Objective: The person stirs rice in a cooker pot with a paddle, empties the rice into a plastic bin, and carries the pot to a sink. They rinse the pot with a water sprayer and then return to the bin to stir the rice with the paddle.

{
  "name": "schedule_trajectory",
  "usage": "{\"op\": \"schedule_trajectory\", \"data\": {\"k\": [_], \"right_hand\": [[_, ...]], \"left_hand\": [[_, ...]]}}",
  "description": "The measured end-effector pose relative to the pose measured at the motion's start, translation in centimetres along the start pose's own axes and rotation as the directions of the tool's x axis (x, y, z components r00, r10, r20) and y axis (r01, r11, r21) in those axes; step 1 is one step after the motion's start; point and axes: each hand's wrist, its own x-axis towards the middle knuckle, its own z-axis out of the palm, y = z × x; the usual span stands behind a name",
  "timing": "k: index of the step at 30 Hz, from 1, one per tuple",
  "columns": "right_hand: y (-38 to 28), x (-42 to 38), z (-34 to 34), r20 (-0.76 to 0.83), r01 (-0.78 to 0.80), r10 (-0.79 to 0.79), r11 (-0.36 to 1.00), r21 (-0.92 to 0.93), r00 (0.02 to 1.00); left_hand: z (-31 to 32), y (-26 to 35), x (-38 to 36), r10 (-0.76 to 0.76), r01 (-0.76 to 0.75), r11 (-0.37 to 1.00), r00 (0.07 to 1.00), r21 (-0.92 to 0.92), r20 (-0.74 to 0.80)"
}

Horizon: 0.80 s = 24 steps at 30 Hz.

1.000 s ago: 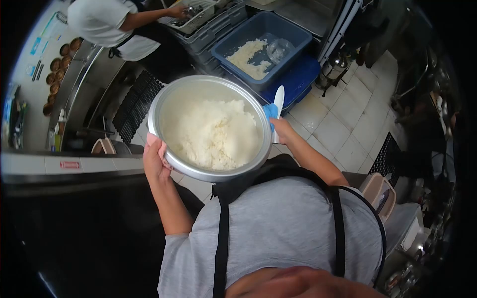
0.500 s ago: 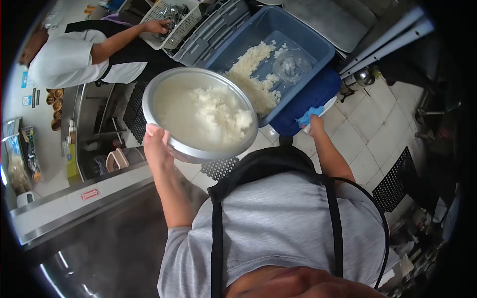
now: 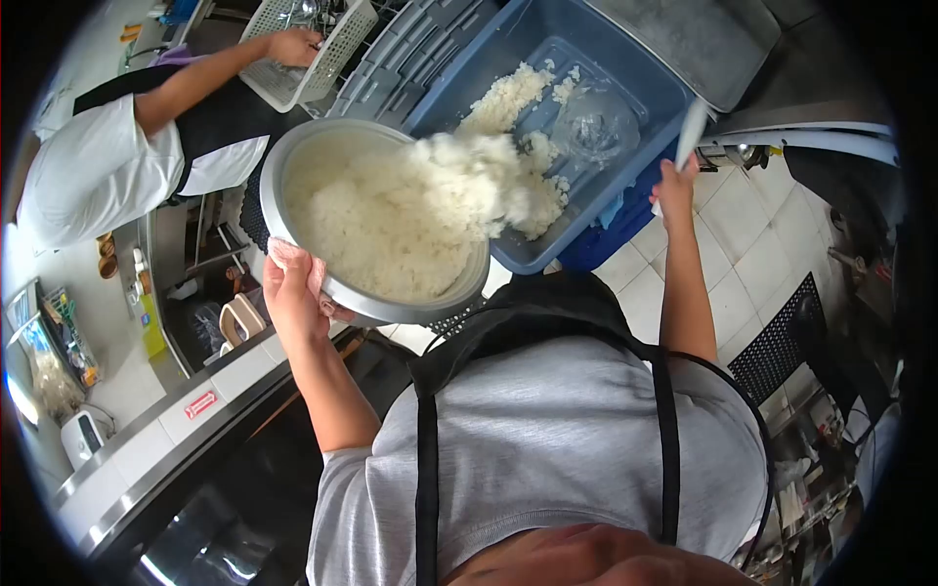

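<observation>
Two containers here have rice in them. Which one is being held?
The round metal pot, gripped at its edge by the left hand with a pink cloth; no hand holds the rectangular blue tub.

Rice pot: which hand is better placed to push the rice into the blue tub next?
Probably your right hand: it holds the white paddle beside the blue tub. Your left hand grips the pot through a pink cloth, so it looks better suited to steadying.
</observation>
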Motion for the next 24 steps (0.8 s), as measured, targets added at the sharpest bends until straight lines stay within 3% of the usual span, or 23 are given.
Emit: {"op": "schedule_trajectory", "data": {"k": [1, 2, 3, 4, 5, 7, 10, 13, 14, 16, 18, 21, 24], "right_hand": [[-0.3, 1.0, 0.8, 0.094, 0.197, -0.186, 0.972, -0.127, 0.978], [1.7, 4.3, 2.1, 0.145, 0.522, -0.523, 0.706, -0.479, 0.84], [-3.2, 1.3, 4.0, 0.088, 0.415, -0.44, 0.735, -0.536, 0.894], [-3.1, 2.6, 6.0, 0.073, 0.437, -0.504, 0.658, -0.614, 0.861], [-5.2, 2.1, 7.6, 0.086, 0.326, -0.358, 0.69, -0.646, 0.93], [-3.7, 4.7, 10.5, 0.159, 0.175, -0.08, 0.593, -0.786, 0.984], [-0.4, 9.0, 11.9, 0.137, 0.126, -0.034, 0.653, -0.747, 0.99], [-5.6, 7.6, 10.0, 0.076, 0.221, -0.236, 0.688, -0.691, 0.969], [-6.2, 8.5, 9.1, 0.041, 0.382, -0.47, 0.659, -0.648, 0.882], [-10.6, 9.3, 7.2, 0.04, 0.443, -0.548, 0.629, -0.639, 0.836], [-11.0, 14.7, 5.9, 0.169, 0.613, -0.709, 0.434, -0.66, 0.684], [-15.2, 12.7, 4.7, 0.136, 0.357, -0.522, 0.351, -0.866, 0.842], [-18.3, 10.1, 5.9, 0.308, 0.488, -0.426, 0.422, -0.764, 0.851]], "left_hand": [[0.1, 0.2, 0.2, -0.002, 0.002, 1.0, 1.0, -0.001, 0.007], [0.6, 0.6, 0.2, -0.004, 0.004, 1.0, 1.0, -0.003, 0.016], [0.9, 1.0, 0.1, -0.007, 0.007, 1.0, 1.0, -0.003, 0.021], [1.2, 1.3, -0.1, -0.019, 0.018, 0.999, 1.0, 0.029, 0.019], [1.5, 1.4, -0.1, -0.018, 0.017, 1.0, 0.999, 0.021, 0.028], [1.7, 1.4, 0.0, -0.017, 0.016, 1.0, 0.999, 0.012, 0.032], [2.0, 1.4, 0.7, -0.016, 0.016, 1.0, 0.998, 0.007, 0.059], [1.7, 1.4, 1.0, -0.034, 0.035, 0.999, 0.994, -0.006, 0.102], [1.8, 1.3, 1.1, -0.031, 0.032, 0.999, 0.993, -0.001, 0.111], [3.9, 2.1, 1.1, -0.02, 0.02, 1.0, 0.998, -0.01, 0.062], [3.4, 1.9, 1.6, -0.021, 0.018, 1.0, 0.991, 0.022, 0.133], [3.6, 1.9, 2.0, -0.026, 0.016, 0.998, 0.984, 0.058, 0.174], [3.8, 2.4, 2.2, -0.051, 0.035, 0.994, 0.987, 0.107, 0.15]]}}
